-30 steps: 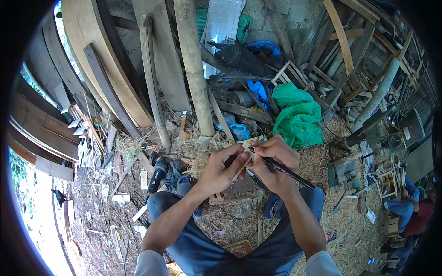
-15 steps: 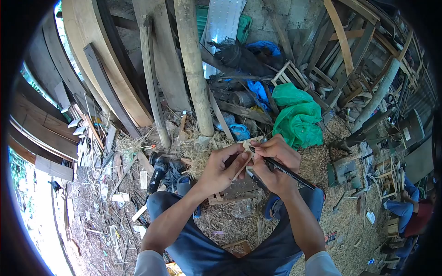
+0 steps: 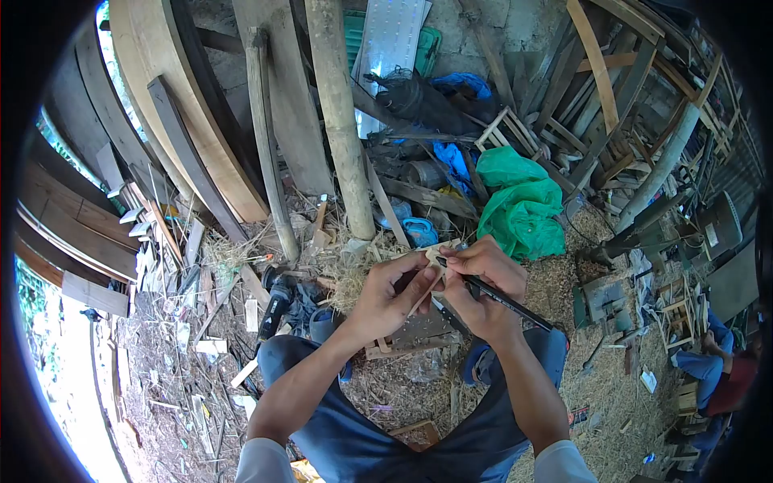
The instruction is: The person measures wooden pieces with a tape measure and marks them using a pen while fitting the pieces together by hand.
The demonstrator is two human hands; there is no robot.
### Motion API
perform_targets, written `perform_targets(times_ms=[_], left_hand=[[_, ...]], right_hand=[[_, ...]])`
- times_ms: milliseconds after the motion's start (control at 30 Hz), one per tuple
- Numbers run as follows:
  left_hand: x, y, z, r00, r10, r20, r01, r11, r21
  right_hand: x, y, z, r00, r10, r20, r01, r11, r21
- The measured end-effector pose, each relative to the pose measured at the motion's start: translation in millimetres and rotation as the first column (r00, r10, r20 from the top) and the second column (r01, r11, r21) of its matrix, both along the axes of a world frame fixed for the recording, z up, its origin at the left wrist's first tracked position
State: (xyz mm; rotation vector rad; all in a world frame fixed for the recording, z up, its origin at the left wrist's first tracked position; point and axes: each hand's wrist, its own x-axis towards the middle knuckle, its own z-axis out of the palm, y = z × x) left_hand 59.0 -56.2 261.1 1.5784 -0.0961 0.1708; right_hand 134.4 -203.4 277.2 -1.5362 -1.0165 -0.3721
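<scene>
Close together in front of my knees, both hands meet at a small pale wooden piece [image 3: 433, 256]. My left hand [image 3: 388, 296] pinches the piece between thumb and fingers from the left. My right hand [image 3: 485, 291] is closed round a dark tool with a long black handle [image 3: 515, 307]; its tip touches or nearly touches the wood, and the fingers partly hide it. Below the hands, a knife-like tool [image 3: 449, 315] lies over a low wooden block [image 3: 415, 334].
A black power tool [image 3: 275, 306] lies left of my knee. A green plastic bag [image 3: 522, 205] and a blue object [image 3: 419, 232] are ahead. Planks [image 3: 298, 105] lean at the left and back. Wood scraps and shavings cover the ground. Another person [image 3: 717, 362] sits at the far right.
My right hand and the black handle have shifted very slightly to the right. My left hand keeps its hold on the wooden piece.
</scene>
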Motion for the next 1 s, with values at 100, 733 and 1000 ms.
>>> perform_targets(times_ms=[100, 733, 1000], left_hand=[[1, 2, -3, 1.0, -0.007, 0.014, 0.007, 1.0, 0.017], [18, 32, -36, 0.988, -0.002, -0.154, -0.107, 0.706, -0.7], [14, 28, -58, 0.962, 0.176, -0.21, -0.273, 0.689, -0.671]], right_hand=[[2, -1, -4, 1.0, 0.022, -0.004, -0.022, 1.0, 0.017], [29, -14, -48, 0.429, 0.096, -0.898, -0.49, 0.86, -0.142], [24, -10, -63, 0.462, 0.159, -0.873, -0.466, 0.88, -0.086]])
